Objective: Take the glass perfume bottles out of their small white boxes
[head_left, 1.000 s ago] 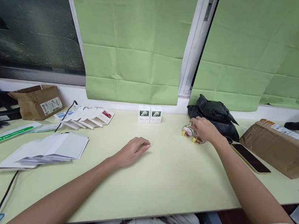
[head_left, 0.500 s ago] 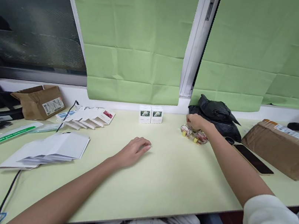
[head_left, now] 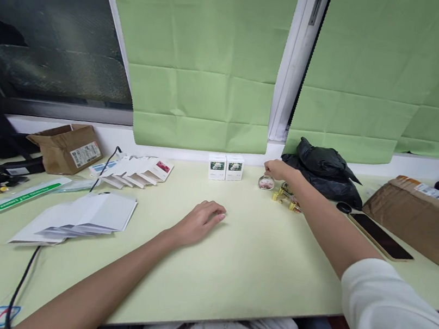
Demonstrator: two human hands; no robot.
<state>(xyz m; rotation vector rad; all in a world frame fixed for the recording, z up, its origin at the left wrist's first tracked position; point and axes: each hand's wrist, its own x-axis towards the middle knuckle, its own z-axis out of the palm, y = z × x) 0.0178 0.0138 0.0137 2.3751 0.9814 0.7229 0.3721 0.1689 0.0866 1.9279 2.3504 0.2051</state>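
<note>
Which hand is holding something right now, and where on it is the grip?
The right hand pinches a small round clear glass bottle by its top, just above the table. The left hand lies flat on the pale green table, holding nothing.

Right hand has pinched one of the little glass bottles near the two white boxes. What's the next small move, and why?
Probably lift the small bottle clear and draw it toward the open desk in front. The right hand pinches its top, the other bottles lie just beside it, and the left hand rests flat, holding nothing.
</note>
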